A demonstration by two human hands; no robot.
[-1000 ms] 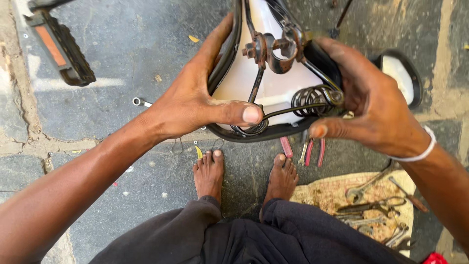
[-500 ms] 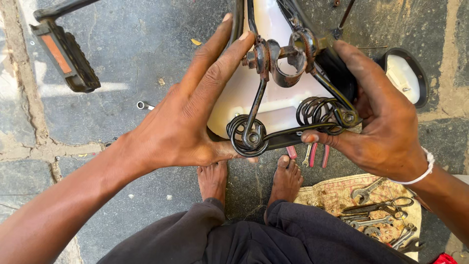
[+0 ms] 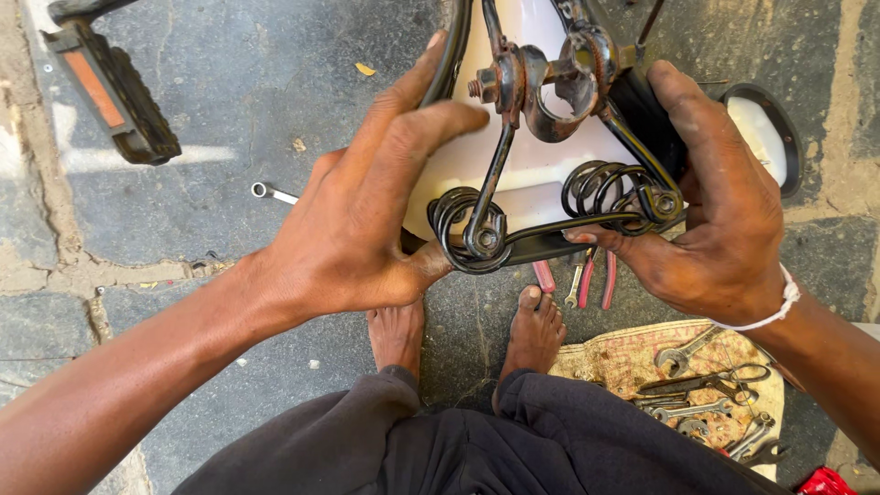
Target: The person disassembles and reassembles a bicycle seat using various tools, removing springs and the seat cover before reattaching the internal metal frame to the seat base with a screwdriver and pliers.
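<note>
Black metal springs and rails sit under the bike seat [image 3: 541, 174], held upside down above the stone floor. It looks stiff and heavy. The left hand [image 3: 367, 220] and right hand [image 3: 715, 220] each grip a side edge, a good hold.

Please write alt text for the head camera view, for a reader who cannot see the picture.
Seen from above, a person's left hand and right hand hold an upturned bicycle saddle, its white underside, black rails and two coil springs facing up. Below are bare feet on stone paving, with a pedal at upper left and spanners on a cloth at lower right.
</note>
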